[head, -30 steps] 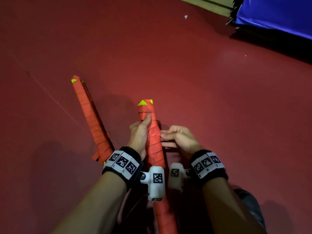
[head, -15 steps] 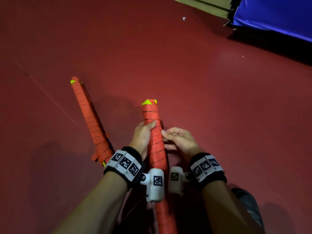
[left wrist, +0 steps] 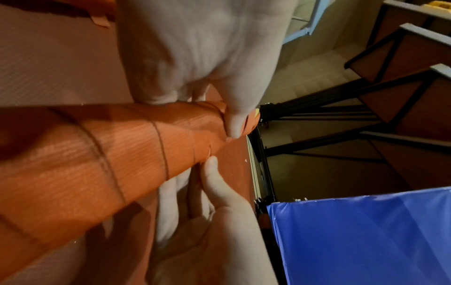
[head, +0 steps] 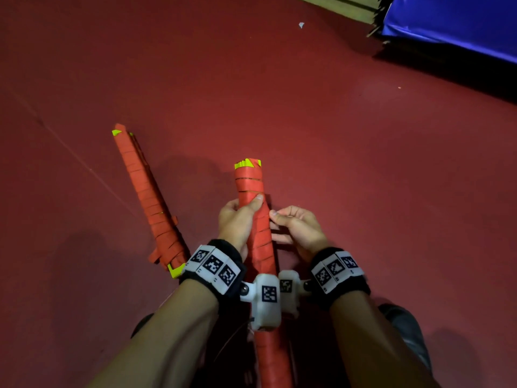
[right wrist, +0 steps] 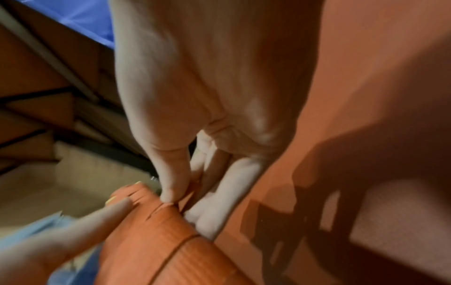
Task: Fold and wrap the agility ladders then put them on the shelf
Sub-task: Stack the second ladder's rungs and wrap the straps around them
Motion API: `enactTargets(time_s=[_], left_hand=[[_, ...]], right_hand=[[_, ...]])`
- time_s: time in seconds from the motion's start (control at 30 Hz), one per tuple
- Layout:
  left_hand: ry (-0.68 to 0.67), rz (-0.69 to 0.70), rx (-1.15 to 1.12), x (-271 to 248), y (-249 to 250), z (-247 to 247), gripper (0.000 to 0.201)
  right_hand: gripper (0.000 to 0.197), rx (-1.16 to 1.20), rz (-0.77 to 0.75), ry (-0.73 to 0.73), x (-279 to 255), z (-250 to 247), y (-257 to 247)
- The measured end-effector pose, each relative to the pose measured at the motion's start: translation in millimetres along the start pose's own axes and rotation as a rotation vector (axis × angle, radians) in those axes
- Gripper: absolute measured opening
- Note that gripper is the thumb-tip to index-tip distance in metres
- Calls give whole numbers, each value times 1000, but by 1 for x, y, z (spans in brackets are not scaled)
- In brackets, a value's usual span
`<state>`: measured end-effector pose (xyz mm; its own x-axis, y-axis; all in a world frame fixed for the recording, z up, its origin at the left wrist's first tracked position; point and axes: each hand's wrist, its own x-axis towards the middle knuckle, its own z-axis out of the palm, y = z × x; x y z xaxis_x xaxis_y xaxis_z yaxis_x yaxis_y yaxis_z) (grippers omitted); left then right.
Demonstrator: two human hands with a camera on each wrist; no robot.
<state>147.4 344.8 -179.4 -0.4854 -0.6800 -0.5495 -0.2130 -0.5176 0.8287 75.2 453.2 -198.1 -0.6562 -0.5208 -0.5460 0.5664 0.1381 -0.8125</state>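
Left hand [head: 237, 219]: curled round the held ladder bundle [head: 257, 233], thumb across its front.
Right hand [head: 299, 228]: thumb and forefinger pinching the orange strap at the bundle's right edge.
Held ladder bundle: upright between both hands, yellow tips on top.
Second ladder bundle [head: 148, 200]: wrapped, flat on the floor [head: 335, 149], left, apart.
Open room: bare red floor ahead and right.
Far edge: blue mat [head: 453, 23], upper right.

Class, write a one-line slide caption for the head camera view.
Left hand grips a wrapped orange agility ladder; right hand pinches its strap; second bundle lies on the red floor.
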Motion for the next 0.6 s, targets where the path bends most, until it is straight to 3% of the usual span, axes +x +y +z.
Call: enactTargets(time_s=[0.1,0.23,0.47,0.6], left_hand=[[-37,-27,44,1,2,-3,16],[-66,9,124,2,-1,-6,19],[-104,-13,183,10,-5,-4,20],[-149,-103,278,21,-17,-5,32]], right_hand=[[12,-30,26,-9,0,1,1],[12,-42,15,4,-2,0,4],[6,-60,-15,215,-4,10,-2],[42,-379,33,199,3,13,17]])
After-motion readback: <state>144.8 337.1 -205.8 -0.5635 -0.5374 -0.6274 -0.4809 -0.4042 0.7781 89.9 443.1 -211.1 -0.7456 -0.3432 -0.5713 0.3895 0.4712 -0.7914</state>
